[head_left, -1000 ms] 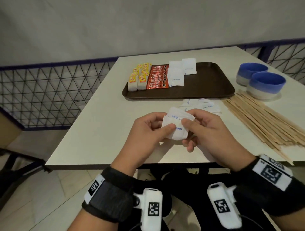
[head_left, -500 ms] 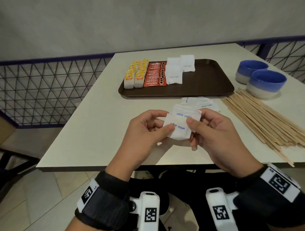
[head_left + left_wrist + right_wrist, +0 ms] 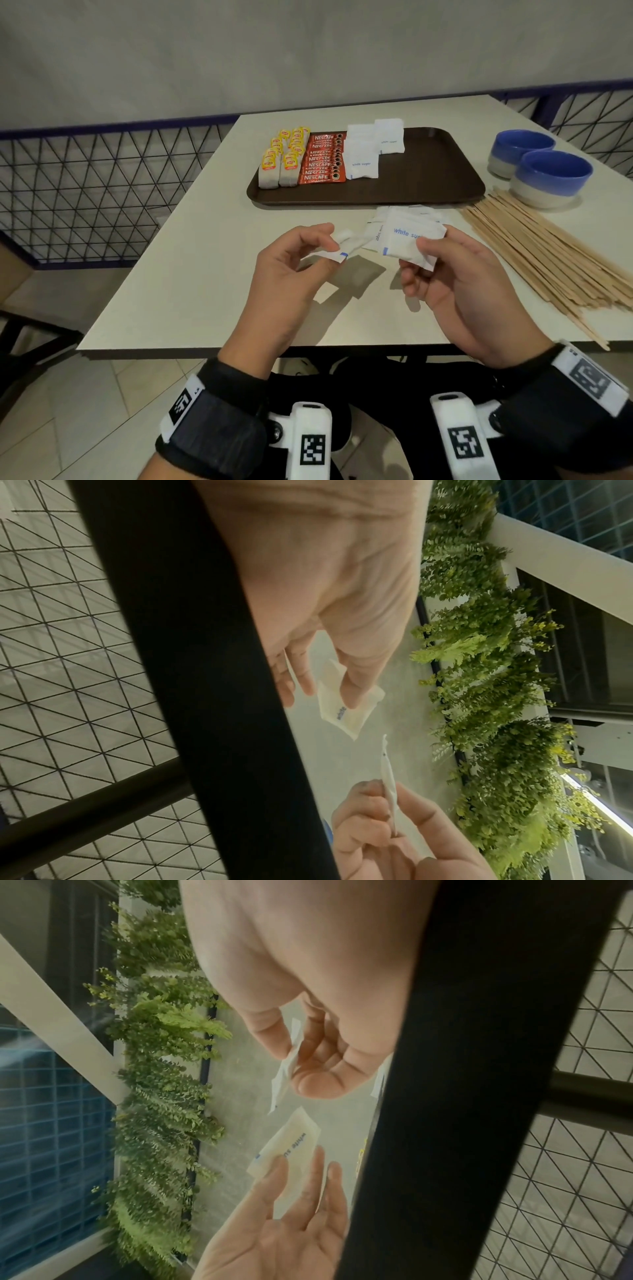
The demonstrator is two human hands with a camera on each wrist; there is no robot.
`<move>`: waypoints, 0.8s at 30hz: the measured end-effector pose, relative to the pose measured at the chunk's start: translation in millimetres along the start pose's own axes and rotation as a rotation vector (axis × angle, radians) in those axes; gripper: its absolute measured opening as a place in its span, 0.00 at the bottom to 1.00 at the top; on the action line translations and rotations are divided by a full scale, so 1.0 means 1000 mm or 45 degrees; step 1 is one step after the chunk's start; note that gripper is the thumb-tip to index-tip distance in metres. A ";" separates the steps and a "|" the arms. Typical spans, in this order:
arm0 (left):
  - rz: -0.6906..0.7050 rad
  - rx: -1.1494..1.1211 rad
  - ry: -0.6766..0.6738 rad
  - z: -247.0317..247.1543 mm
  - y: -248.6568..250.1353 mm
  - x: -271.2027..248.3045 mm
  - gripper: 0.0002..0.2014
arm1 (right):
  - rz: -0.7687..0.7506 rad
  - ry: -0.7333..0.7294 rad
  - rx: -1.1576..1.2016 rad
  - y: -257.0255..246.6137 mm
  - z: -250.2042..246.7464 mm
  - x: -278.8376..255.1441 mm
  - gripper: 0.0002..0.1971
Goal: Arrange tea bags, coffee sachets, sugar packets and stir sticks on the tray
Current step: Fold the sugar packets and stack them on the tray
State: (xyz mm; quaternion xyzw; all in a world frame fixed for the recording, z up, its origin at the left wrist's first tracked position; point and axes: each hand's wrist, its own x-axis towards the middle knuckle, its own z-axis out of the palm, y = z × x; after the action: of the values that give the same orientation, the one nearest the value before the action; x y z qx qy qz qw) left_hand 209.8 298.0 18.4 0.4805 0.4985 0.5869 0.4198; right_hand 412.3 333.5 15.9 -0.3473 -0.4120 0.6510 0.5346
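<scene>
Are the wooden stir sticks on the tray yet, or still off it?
Still off. The stir sticks lie in a loose pile on the table, right of the brown tray, which holds only tea bags, coffee sachets and sugar packets.

A brown tray (image 3: 428, 192) lies in the upper middle of the head view. On its left part stand 2 rows of white tea bags (image 3: 278, 161) with yellow tags, then a column of red Nescafe sachets (image 3: 322, 159), then 2 stacks of white sugar packets (image 3: 362, 156). Just below the tray's near edge, more loose sugar packets (image 3: 424, 214) lie on the table. At centre frame, 1 held sugar packet (image 3: 406, 241) reads "white sugar"; left of it, another held packet (image 3: 334, 248) is creased. Pale wooden stir sticks (image 3: 534, 253) fan out at right.
</scene>
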 end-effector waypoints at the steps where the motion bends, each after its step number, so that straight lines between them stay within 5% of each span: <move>1: -0.007 -0.005 -0.011 0.000 -0.001 0.000 0.13 | -0.010 -0.010 0.000 0.000 0.000 0.000 0.10; 8: 0.006 0.175 -0.178 0.002 0.000 -0.002 0.11 | 0.015 -0.161 -0.050 -0.002 0.001 0.000 0.15; 12: 0.007 0.274 -0.218 0.003 0.000 -0.001 0.11 | 0.043 -0.190 -0.302 0.003 0.004 -0.001 0.08; 19: -0.120 0.045 -0.211 0.004 0.010 -0.003 0.17 | -0.018 -0.144 -0.391 0.006 0.005 -0.003 0.04; 24: -0.235 -0.187 -0.171 0.001 0.010 0.002 0.13 | -0.055 -0.101 -0.429 0.007 0.005 -0.003 0.03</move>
State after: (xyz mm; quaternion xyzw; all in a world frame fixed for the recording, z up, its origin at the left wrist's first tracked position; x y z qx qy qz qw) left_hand 210.4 298.6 28.5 0.4386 0.4670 0.5473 0.5385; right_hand 405.8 329.0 12.0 -0.3971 -0.5435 0.5742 0.4661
